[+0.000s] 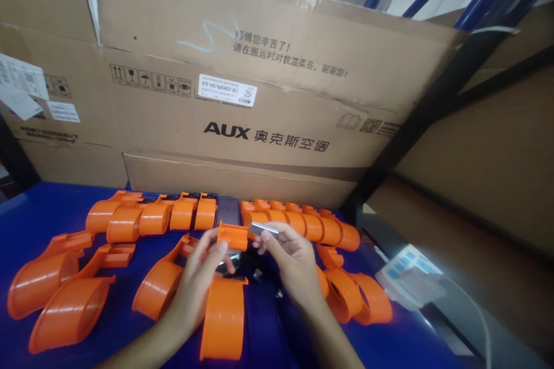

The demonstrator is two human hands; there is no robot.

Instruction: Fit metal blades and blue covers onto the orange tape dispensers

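Observation:
My left hand is closed on an orange plastic part, thumb at its near side, fingers curled behind and under it. Just right of it, my right hand pinches a small silver metal piece between thumb and fingers. The metal piece's left end is close to the orange part; I cannot tell whether they touch. Below my left hand shows an orange ring; whether it joins the held part is hidden. Beneath the hands are small shiny pieces, too obscured to name.
Several orange ring-shaped parts with arms lie on the blue surface, including a row at the back right. Behind stands a large cardboard box. A dark metal post slants on the right, near a white box with a cable.

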